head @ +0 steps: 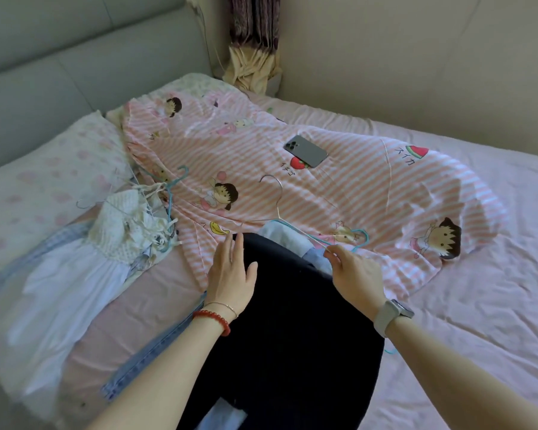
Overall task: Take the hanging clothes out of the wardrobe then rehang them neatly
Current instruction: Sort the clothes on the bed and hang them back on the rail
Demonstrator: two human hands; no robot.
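1. Evidently the dark garment [286, 311] is the piece in hand: it lies flat on the bed [479, 305] right under both hands, most likely spread out so its hanger can be freed or reset before it goes back on the rail.
2. The right hand [357, 271] pinches the thin wire of a blue hanger [323, 240] between thumb and fingertips at the garment's top edge, a hold that suits drawing the wire out or sliding it in; which of the two I cannot tell.
3. The left hand [230, 271] lies spread, fingers straight, touching the garment's upper left edge, apparently to pin the cloth down while the other hand works the wire.
4. A pale blue garment [292, 240] shows at the neckline, just beyond the right fingertips, so the dark piece seems to lie over it.
5. A silver wire hanger [275, 197] rests bare just beyond both hands on the pink striped cartoon blanket [370, 193], near enough to pick up next.
6. To the left of the left hand sits a heap of other clothes, a white crochet-topped dress [84, 259] and more blue hangers [171, 193] among them, probably waiting their turn.
7. A denim edge [156, 352] runs beside the left wrist.
8. Well beyond the hands a smartphone [305, 155] lies face down on the blanket.
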